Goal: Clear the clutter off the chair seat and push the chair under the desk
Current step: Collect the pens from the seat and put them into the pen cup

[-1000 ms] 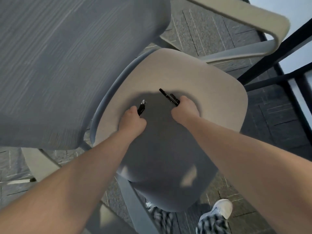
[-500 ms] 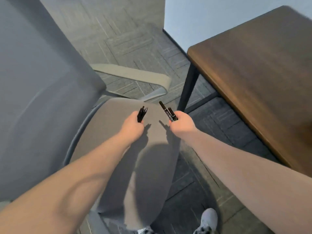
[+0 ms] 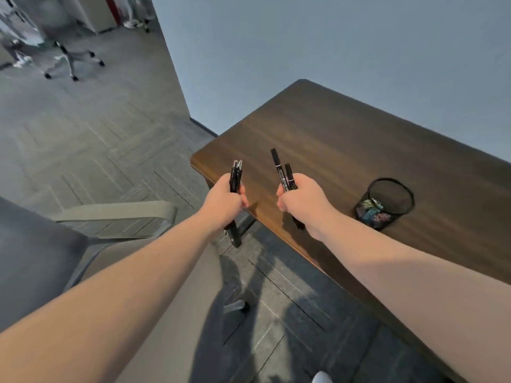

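pens (image 3: pixel 236 175) are clamped upright in the left hand (image 3: pixel 225 203), markers (image 3: pixel 282 172) in the right hand (image 3: pixel 301 201). the mesh cup (image 3: pixel 387 200) on the desk (image 3: pixel 345 139) is seen right of the right grip, nearer that hand.

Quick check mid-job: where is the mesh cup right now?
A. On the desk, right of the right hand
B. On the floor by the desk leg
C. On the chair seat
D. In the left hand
A: the mesh cup stands upright on the desk, apart from and right of the right hand, which grips markers; the left hand grips pens.
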`<state>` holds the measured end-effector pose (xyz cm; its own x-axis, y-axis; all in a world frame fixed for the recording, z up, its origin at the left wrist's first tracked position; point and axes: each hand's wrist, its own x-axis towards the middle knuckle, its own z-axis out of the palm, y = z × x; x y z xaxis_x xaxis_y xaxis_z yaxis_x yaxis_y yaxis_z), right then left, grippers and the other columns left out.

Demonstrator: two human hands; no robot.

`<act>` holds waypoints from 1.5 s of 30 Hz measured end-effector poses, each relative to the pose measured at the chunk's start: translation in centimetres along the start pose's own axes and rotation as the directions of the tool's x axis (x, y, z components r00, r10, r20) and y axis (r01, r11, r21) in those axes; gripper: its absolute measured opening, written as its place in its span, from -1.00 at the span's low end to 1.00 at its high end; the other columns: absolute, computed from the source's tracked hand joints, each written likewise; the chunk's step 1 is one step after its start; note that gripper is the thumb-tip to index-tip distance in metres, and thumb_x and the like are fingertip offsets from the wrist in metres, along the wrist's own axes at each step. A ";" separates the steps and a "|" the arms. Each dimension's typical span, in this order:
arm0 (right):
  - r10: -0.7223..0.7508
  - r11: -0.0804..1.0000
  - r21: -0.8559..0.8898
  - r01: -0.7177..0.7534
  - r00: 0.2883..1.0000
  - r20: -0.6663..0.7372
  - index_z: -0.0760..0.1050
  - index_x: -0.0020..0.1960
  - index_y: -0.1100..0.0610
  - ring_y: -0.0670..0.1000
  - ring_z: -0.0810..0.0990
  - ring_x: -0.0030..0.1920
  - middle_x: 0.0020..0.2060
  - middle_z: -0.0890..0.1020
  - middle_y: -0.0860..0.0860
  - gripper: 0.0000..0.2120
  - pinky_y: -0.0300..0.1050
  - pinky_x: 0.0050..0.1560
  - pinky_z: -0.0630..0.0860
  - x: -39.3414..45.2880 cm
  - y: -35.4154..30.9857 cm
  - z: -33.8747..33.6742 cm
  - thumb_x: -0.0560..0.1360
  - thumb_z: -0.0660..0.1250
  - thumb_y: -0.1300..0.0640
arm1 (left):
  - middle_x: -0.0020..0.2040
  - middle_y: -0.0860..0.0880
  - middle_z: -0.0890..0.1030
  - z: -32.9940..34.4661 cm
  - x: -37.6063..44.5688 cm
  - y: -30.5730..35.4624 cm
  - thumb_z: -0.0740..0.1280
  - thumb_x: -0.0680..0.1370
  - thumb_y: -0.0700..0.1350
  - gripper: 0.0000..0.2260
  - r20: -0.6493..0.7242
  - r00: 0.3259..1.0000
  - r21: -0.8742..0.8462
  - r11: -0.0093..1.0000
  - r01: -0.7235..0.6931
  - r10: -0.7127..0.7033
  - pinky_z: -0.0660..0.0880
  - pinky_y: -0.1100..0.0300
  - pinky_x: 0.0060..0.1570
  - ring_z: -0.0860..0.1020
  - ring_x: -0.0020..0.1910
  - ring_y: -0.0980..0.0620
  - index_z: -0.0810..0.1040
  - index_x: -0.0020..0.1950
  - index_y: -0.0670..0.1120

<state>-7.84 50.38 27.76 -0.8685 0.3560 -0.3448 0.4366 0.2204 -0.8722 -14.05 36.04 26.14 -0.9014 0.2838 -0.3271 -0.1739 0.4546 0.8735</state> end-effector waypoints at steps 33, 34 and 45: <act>0.048 0.984 0.178 -0.004 0.969 -0.244 0.41 -0.12 0.11 0.04 0.45 -0.19 -0.25 0.49 0.04 -0.88 -0.07 -0.17 0.41 4.7 9.1 -20.7 0.43 0.21 0.30 | -0.19 0.00 0.49 26.0 4.0 11.1 0.24 0.47 -0.35 -0.77 0.136 0.984 -0.127 0.987 -0.095 0.112 0.43 0.06 0.00 0.48 -0.12 0.01 0.40 -0.18 0.00; 0.043 0.987 0.158 -0.004 0.970 -0.239 0.41 -0.11 0.10 0.03 0.44 -0.20 -0.25 0.49 0.03 -0.89 -0.09 -0.19 0.40 4.6 9.3 -20.7 0.45 0.20 0.30 | -0.18 0.00 0.49 26.2 4.0 10.9 0.23 0.48 -0.35 -0.77 0.140 0.984 -0.125 0.988 -0.093 0.110 0.44 0.08 0.00 0.48 -0.11 0.01 0.41 -0.17 -0.01; -0.022 0.999 -0.029 0.015 0.965 -0.260 0.42 0.03 0.13 -0.09 0.44 -0.23 -0.24 0.47 -0.07 -0.92 -0.26 -0.29 0.39 4.4 10.5 -20.4 0.54 0.25 0.20 | -0.09 -0.02 0.55 26.8 3.9 10.0 0.20 0.51 -0.34 -0.76 0.189 0.974 -0.048 0.992 -0.116 0.123 0.45 0.19 -0.03 0.53 -0.06 0.05 0.42 0.02 -0.01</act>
<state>-2.33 72.77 24.10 -0.7872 0.5748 -0.2234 0.4300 0.2520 -0.8669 -8.73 64.31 23.94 -0.8246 0.4920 -0.2792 -0.0866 0.3779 0.9218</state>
